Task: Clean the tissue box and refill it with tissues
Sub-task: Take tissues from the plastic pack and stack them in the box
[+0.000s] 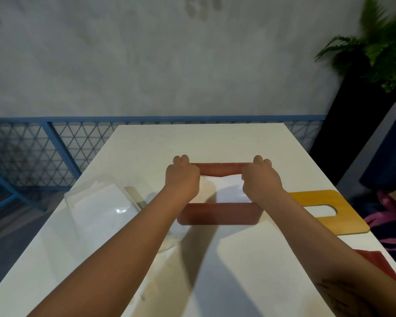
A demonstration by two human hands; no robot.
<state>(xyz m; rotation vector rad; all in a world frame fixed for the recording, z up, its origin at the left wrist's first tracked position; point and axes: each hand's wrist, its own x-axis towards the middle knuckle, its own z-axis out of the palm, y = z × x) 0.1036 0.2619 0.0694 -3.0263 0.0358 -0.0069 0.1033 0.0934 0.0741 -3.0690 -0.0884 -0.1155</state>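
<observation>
A reddish-brown tissue box (217,217) stands open-topped in the middle of the white table (249,271). White tissues (229,191) lie inside it. My left hand (182,179) and my right hand (262,179) are over the box, one at each end of the tissue stack, fingers curled down on the tissues by the far rim. The box's yellow wooden lid (329,211), with an oval slot, lies flat to the right of the box.
A clear plastic wrapper holding white tissues (101,209) lies left of the box. A red cloth (375,264) sits at the table's right edge. A blue mesh railing runs behind the table, and a potted plant (375,46) stands at the far right.
</observation>
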